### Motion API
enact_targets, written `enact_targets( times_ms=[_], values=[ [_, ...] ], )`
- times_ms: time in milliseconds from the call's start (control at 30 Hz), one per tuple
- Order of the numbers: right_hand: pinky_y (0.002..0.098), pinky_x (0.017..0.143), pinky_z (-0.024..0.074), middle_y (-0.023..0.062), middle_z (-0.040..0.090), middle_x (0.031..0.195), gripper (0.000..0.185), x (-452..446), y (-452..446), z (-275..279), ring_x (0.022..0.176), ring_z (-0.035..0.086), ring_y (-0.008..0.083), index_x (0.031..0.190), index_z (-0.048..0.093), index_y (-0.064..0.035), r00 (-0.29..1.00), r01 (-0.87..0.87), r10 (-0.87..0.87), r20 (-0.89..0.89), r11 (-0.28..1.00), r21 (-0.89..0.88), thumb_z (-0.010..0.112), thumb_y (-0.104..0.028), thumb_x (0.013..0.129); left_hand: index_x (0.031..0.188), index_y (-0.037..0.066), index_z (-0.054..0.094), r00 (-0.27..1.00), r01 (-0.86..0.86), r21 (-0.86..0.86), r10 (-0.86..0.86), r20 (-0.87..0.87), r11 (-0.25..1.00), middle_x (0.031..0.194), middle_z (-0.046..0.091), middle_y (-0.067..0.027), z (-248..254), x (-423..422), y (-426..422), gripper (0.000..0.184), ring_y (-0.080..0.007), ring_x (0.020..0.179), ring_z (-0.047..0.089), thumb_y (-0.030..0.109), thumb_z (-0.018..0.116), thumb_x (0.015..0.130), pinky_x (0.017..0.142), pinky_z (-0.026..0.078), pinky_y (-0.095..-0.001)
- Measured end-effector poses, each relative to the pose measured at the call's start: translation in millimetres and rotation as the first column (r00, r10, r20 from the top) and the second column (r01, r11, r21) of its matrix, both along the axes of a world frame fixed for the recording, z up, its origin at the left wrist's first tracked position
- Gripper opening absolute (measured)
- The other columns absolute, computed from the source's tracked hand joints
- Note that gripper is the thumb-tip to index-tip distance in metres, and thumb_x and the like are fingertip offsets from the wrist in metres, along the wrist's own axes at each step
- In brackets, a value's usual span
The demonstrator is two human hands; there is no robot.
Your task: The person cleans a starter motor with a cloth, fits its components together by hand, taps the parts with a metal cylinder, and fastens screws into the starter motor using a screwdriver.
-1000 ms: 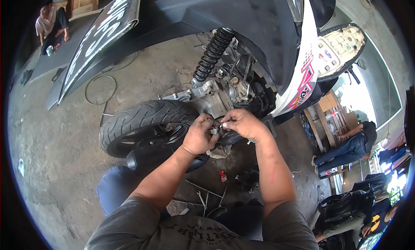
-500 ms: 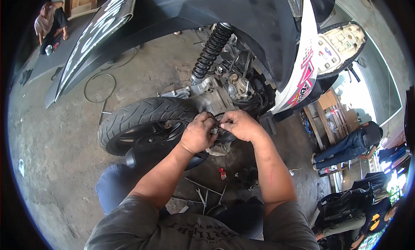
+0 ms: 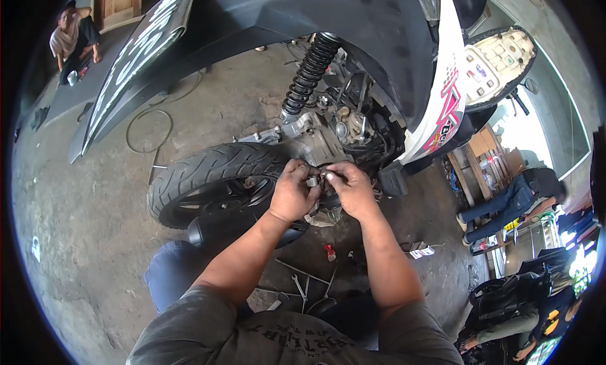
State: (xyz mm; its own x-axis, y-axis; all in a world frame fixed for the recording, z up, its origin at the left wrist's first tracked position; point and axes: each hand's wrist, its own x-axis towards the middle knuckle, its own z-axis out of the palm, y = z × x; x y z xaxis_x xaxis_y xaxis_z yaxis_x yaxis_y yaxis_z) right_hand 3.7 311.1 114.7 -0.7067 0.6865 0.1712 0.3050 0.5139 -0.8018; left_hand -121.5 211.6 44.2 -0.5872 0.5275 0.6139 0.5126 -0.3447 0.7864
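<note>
My left hand (image 3: 292, 193) is closed, thumb against fingers, on a small shiny metal piece (image 3: 312, 182) whose kind I cannot make out. Right beside it, my right hand (image 3: 351, 189) pinches its fingertips together at the same spot. Whatever lies in that pinch is too small and shaded to name. Both hands are just below the scooter's engine casing (image 3: 319, 144), right of the rear wheel (image 3: 183, 185). Above the casing stands the black coil-spring shock absorber (image 3: 310, 74). My hands hide part of the engine's underside.
Wrenches (image 3: 300, 288) and a small red item (image 3: 330, 252) lie on the floor before me. A white packet (image 3: 421, 252) is right of my forearm. The scooter's black and white body (image 3: 341, 14) overhangs. One person (image 3: 72, 40) sits far left; others (image 3: 514, 197) are at right.
The view has shifted slightly. My right forearm has swung a little inward, uncovering the white packet. Both hands stay close together at the engine. The standing person at right bends more.
</note>
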Motion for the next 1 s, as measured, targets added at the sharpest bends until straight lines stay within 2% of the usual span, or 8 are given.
enact_targets(
  times_ms=[167, 200, 267, 333, 500, 700, 867, 1000],
  values=[
    [0.0281, 0.077, 0.0508, 0.0052, 0.071, 0.104, 0.028, 0, -17, 4, 0.081, 0.062, 0.0153, 0.114, 0.067, -0.0022, 0.989, 0.03, -0.055, -0.134, 0.983, -0.183, 0.068, -0.003, 0.086, 0.099, 0.003, 0.067, 0.92, 0.231, -0.087, -0.188, 0.345, 0.969, 0.095, 0.062, -0.0087, -15, -13, -5, 0.019, -0.02, 0.084, 0.06, 0.003, 0.073, 0.081, 0.073, 0.051, -0.0301],
    [0.0281, 0.077, 0.0508, 0.0052, 0.071, 0.104, 0.028, 1, -17, 3, 0.081, 0.062, 0.0153, 0.114, 0.067, -0.0022, 0.988, 0.03, -0.056, -0.141, 0.983, -0.179, 0.068, -0.003, 0.086, 0.099, 0.003, 0.067, 0.922, 0.232, -0.084, -0.191, 0.338, 0.969, 0.095, 0.062, -0.0087, -13, -15, -6, 0.019, -0.02, 0.084, 0.06, 0.003, 0.073, 0.081, 0.073, 0.051, -0.0301],
    [0.0306, 0.074, 0.051, 0.0071, 0.07, 0.103, 0.027, 4, -17, -4, 0.079, 0.062, 0.0203, 0.111, 0.068, -0.0042, 0.988, -0.049, 0.067, -0.141, 0.991, 0.123, 0.068, -0.004, 0.084, 0.102, 0.004, 0.066, 0.756, 0.399, 0.058, -0.364, 0.543, 0.915, 0.094, 0.063, -0.008, -9, -20, -8, 0.02, -0.0183, 0.082, 0.06, 0.004, 0.073, 0.083, 0.072, 0.052, -0.0291],
    [0.0332, 0.071, 0.0512, 0.009, 0.07, 0.101, 0.026, 5, -18, -8, 0.077, 0.063, 0.0254, 0.107, 0.069, -0.0062, 0.978, -0.128, 0.183, -0.099, 0.902, 0.412, 0.069, -0.004, 0.082, 0.105, 0.005, 0.066, 0.515, 0.51, 0.234, -0.511, 0.688, 0.828, 0.092, 0.063, -0.0074, -7, -24, -10, 0.021, -0.0167, 0.08, 0.059, 0.004, 0.073, 0.086, 0.071, 0.052, -0.028],
    [0.0382, 0.072, 0.052, 0.0112, 0.068, 0.096, 0.025, 1, -21, -7, 0.077, 0.063, 0.0324, 0.102, 0.068, -0.0064, 0.991, -0.125, 0.058, 0.12, 0.717, 0.686, 0.07, -0.004, 0.076, 0.11, 0.006, 0.063, 0.31, 0.556, 0.406, -0.634, 0.709, 0.725, 0.095, 0.064, -0.0098, -7, -38, -16, 0.025, -0.0196, 0.077, 0.062, 0.005, 0.073, 0.087, 0.069, 0.055, -0.0307],
    [0.0413, 0.073, 0.0522, 0.0111, 0.067, 0.094, 0.024, -8, -27, -3, 0.079, 0.064, 0.0347, 0.098, 0.067, -0.0065, 0.996, -0.086, 0.046, 0.075, 0.692, 0.717, 0.07, -0.005, 0.074, 0.109, 0.005, 0.063, 0.273, 0.617, 0.433, -0.694, 0.666, 0.658, 0.098, 0.065, -0.0117, 0, -52, -25, 0.024, -0.0237, 0.083, 0.066, 0.004, 0.072, 0.087, 0.069, 0.058, -0.0346],
    [0.0411, 0.075, 0.0519, 0.0099, 0.068, 0.097, 0.024, -6, -34, -11, 0.083, 0.064, 0.0339, 0.098, 0.067, -0.0071, 1.0, -0.014, -0.005, 0.028, 0.759, 0.651, 0.07, -0.006, 0.074, 0.111, 0.005, 0.063, 0.282, 0.612, 0.459, -0.719, 0.635, 0.645, 0.095, 0.069, -0.0124, 16, -60, -37, 0.026, -0.0183, 0.081, 0.065, 0.007, 0.074, 0.088, 0.07, 0.056, -0.0307],
    [0.0414, 0.079, 0.0503, 0.0096, 0.068, 0.099, 0.026, -12, -29, -25, 0.088, 0.064, 0.0327, 0.101, 0.067, -0.0085, 0.998, -0.047, 0.008, 0.062, 0.754, 0.655, 0.07, -0.008, 0.075, 0.109, 0.005, 0.063, 0.3, 0.55, 0.465, -0.683, 0.665, 0.694, 0.098, 0.067, -0.0138, 19, -66, -40, 0.024, -0.0269, 0.083, 0.068, 0.004, 0.072, 0.086, 0.07, 0.059, -0.037]
  ],
)
